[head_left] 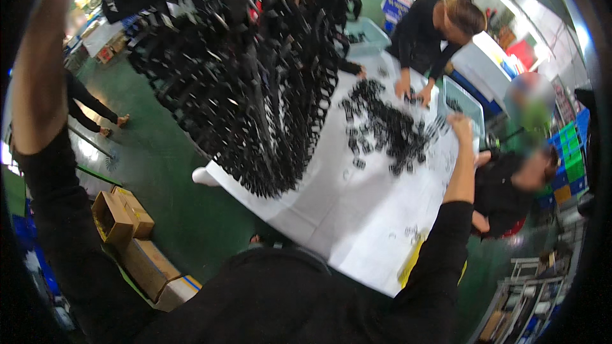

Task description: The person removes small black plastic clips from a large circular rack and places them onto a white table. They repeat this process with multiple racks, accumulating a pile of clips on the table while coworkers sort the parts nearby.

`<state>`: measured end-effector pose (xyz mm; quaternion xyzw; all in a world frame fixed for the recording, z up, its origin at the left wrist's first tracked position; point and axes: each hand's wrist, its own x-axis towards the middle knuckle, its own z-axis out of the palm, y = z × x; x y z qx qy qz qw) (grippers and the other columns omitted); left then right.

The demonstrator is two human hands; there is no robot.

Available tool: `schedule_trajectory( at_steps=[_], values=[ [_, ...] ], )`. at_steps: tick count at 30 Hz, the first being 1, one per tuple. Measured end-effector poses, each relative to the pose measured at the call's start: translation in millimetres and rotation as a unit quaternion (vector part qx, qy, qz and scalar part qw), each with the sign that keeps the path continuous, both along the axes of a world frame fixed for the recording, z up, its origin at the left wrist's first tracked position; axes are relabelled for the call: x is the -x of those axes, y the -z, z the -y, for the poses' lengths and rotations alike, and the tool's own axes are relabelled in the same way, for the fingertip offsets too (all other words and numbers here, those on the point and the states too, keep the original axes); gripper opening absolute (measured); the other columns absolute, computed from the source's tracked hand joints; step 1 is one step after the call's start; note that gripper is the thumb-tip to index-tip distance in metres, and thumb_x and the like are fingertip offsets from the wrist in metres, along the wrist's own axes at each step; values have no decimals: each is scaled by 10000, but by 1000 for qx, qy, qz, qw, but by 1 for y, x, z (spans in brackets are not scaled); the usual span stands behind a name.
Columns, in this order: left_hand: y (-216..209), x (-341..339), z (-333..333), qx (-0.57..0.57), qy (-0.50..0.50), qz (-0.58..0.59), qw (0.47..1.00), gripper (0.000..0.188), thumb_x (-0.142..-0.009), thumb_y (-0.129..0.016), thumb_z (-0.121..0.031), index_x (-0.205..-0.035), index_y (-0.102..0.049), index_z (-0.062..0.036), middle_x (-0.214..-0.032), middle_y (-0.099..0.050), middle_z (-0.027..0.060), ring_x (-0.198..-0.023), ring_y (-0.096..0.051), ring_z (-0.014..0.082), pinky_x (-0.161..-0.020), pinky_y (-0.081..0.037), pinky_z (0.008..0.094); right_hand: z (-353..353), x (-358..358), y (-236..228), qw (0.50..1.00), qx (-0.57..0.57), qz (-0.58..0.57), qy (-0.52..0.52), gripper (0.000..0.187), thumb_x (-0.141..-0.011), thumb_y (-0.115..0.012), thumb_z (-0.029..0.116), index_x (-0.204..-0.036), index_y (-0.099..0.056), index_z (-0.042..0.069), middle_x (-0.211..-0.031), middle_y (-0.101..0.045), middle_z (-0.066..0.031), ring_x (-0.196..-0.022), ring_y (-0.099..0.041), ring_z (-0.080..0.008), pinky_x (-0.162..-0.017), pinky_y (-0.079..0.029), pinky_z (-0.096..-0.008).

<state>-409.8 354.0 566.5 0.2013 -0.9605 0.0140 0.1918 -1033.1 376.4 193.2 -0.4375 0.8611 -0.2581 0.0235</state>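
Observation:
My left forearm [41,83] is raised at the left edge, and its hand lies beyond the picture. A big wedge-shaped mass of small black pieces [236,89] fills the upper middle, over the left side of the white-covered table [306,216]. What holds the mass up cannot be seen. My right hand [460,126] is reaching to the table's right side, beside a light-blue basket [475,108]. Its fingers look curled at the edge of a spread of small black parts [389,124]; whatever is in them is too small to make out.
Across the table a person in black [424,32] has both hands among the parts. Another person [510,185] is at the right. A second light-blue basket [366,37] stands at the far side. Cardboard boxes [131,229] sit on the green floor at left. Something yellow [413,264] hangs at the near-right edge.

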Motion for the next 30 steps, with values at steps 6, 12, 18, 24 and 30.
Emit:
schedule_trajectory(
  at_steps=[6, 12, 18, 24, 30],
  values=[
    [7, 4, -22, 70, 2, 16, 997, 548, -935, -633, -337, -1380, -517, -38, -1351, -557, 221, -1259, -537, 326, -1073, -421, 461, 19, -172, -99, 961, 236, -23, -145, 364, -811, -723, 252, -1127, -702, 74, -983, -687, -120, -904, -662, -229, -824, -512, -347],
    [7, -9, 1, 85, -21, 61, 994, 617, -925, -652, -364, -1429, -463, -62, -1366, -554, 191, -1267, -533, 300, -1073, -413, 407, -29, -365, -222, 792, 517, -12, -325, 229, -848, -725, 112, -1075, -701, 84, -912, -653, -39, -702, -606, -82, -560, -453, -217],
    [4, -14, 2, 60, 62, 55, 995, 666, -914, -672, -368, -1412, -445, 11, -1345, -553, 227, -1239, -546, 320, -1069, -416, 423, -30, -436, -255, 826, 487, -167, -228, 225, -842, -726, 212, -1032, -689, 98, -880, -689, -83, -653, -671, -253, -583, -512, -352],
    [4, 9, -13, 173, -10, 100, 980, 574, -916, -649, -417, -1284, -568, 16, -1141, -633, 239, -1078, -607, 358, -935, -465, 451, -18, -444, -252, 809, 508, -255, -149, 146, -859, -698, 235, -951, -673, 125, -780, -689, -63, -622, -666, -320, -544, -505, -411],
    [17, 19, -8, 226, 28, 10, 974, 377, -910, -633, -286, -1174, -649, -19, -1024, -655, 234, -989, -614, 399, -904, -471, 463, -10, -432, -256, 796, 554, -77, -233, 125, -839, -710, 197, -876, -722, 78, -760, -700, -105, -636, -666, -305, -607, -508, -377]
  ],
)
